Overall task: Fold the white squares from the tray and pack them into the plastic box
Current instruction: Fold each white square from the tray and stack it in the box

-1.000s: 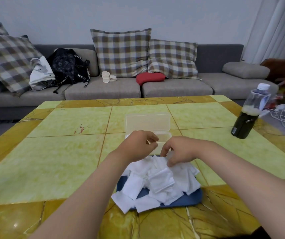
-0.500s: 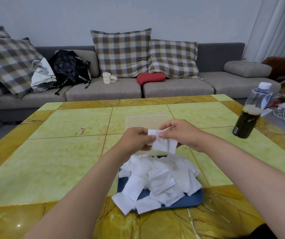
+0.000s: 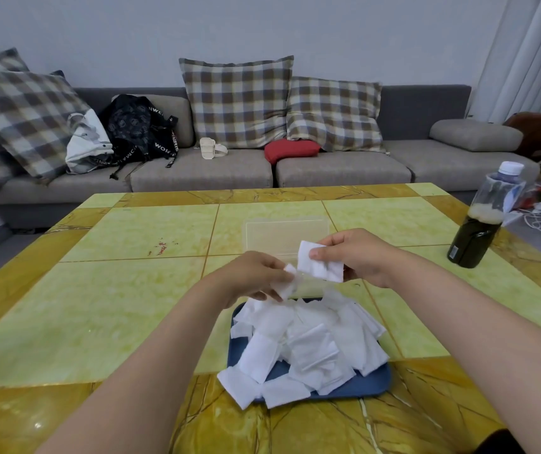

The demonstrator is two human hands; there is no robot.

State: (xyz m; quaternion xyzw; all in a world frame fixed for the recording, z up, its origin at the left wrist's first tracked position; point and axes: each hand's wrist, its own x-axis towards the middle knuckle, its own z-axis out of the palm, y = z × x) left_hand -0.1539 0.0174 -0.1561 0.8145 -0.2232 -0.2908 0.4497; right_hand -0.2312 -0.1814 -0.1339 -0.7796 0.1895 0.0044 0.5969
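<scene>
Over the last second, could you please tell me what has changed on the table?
Both hands rose from the pile on the tray. The right hand now pinches a white square; the left hand pinches a smaller white piece. The plastic box, bottle and tray stayed put.

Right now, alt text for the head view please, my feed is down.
The left hand pinches a small white piece and the right hand pinches a white square, above a blue tray heaped with white squares. A clear plastic box sits behind the hands; a dark bottle stands farther right.
</scene>
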